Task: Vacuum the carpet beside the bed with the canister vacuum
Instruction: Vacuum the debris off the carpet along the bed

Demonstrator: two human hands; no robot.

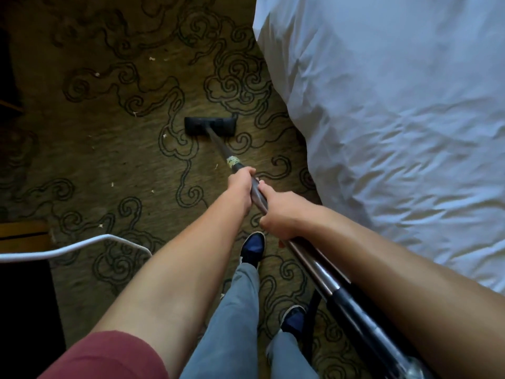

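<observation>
A black floor head (210, 126) rests flat on the olive carpet (114, 160) with dark swirl patterns, left of the bed. A metal vacuum wand (308, 262) runs from it down toward the lower right, with a taped joint near its upper part. My left hand (240, 181) grips the wand higher up. Just below it, my right hand (278, 214) is wrapped around the same wand. Several small pale crumbs lie on the carpet, mostly left of the floor head. The canister itself is out of view.
The bed with a rumpled white duvet (396, 119) fills the right side, close to the wand. A white cable (82, 246) crosses the carpet at left beside dark wooden furniture (24, 296). My feet in dark blue shoes (252, 248) stand below the hands.
</observation>
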